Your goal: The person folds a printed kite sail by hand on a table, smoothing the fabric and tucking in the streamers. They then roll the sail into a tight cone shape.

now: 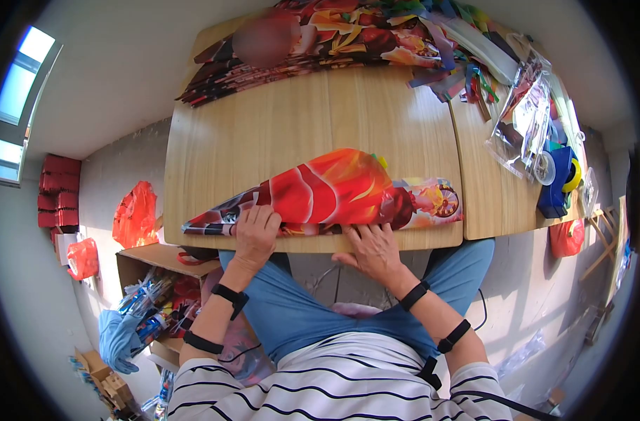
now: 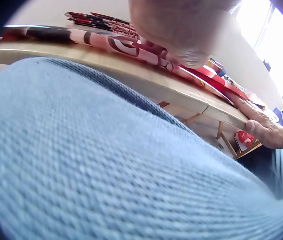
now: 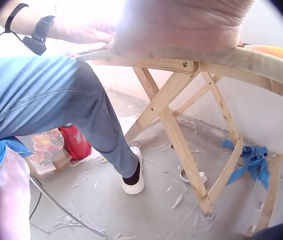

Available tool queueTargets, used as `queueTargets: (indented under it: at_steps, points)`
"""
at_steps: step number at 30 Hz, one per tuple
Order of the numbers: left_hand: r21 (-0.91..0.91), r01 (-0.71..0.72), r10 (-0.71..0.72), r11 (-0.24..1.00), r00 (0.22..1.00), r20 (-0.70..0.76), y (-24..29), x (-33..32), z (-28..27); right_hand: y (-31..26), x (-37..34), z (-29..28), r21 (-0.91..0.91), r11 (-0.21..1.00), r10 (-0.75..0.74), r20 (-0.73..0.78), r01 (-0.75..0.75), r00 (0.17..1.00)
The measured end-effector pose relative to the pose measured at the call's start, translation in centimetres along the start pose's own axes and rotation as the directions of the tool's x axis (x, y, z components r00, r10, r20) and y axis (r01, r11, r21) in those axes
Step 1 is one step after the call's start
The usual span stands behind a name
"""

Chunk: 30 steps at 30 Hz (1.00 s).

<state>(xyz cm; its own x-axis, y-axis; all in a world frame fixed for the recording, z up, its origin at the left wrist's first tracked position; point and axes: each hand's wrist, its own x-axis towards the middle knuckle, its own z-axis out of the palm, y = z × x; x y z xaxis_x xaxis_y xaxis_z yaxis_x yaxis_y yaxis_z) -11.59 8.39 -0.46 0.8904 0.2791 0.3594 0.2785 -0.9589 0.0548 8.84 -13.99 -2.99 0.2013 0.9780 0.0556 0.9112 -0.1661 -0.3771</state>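
Note:
A printed, folded sheet (image 1: pixel 313 193), red and orange with a narrow point at the left, lies along the near edge of the wooden table. The left hand (image 1: pixel 256 237) rests on its near edge, left of the middle, fingers bent down onto it. Further right, the right hand (image 1: pixel 372 254) touches the same edge with its fingers spread and its thumb out to the left. In the left wrist view the rolled-looking near edge (image 2: pixel 126 47) of the sheet passes under the left hand (image 2: pixel 181 30); the right hand (image 2: pixel 269 131) lies at the table edge.
A stack of similar printed sheets (image 1: pixel 243 74) lies along the table's far side. Ribbon scraps (image 1: pixel 474 81), clear plastic bags (image 1: pixel 523 116) and a blue tape dispenser (image 1: pixel 557 184) sit at the right. An open cardboard box (image 1: pixel 148 261) stands at the lower left.

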Motion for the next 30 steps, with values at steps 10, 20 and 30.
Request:
queueTargets:
  at_steps: [10,20,30]
  points:
    - [0.020,-0.063,0.062,0.998,0.997,0.048,0.11,0.04,-0.07,0.06,0.06,0.17,-0.014,1.000,-0.011,-0.026,0.010,1.000]
    - [0.041,-0.067,0.065,0.997,0.996,0.055,0.29,0.20,-0.02,0.18,0.00,0.50,-0.029,0.999,-0.014,-0.036,0.013,0.999]
    - [0.106,-0.089,0.086,0.990,0.996,0.036,-0.16,0.92,0.28,0.20,0.34,0.10,-0.069,0.997,-0.033,-0.022,0.031,0.999]
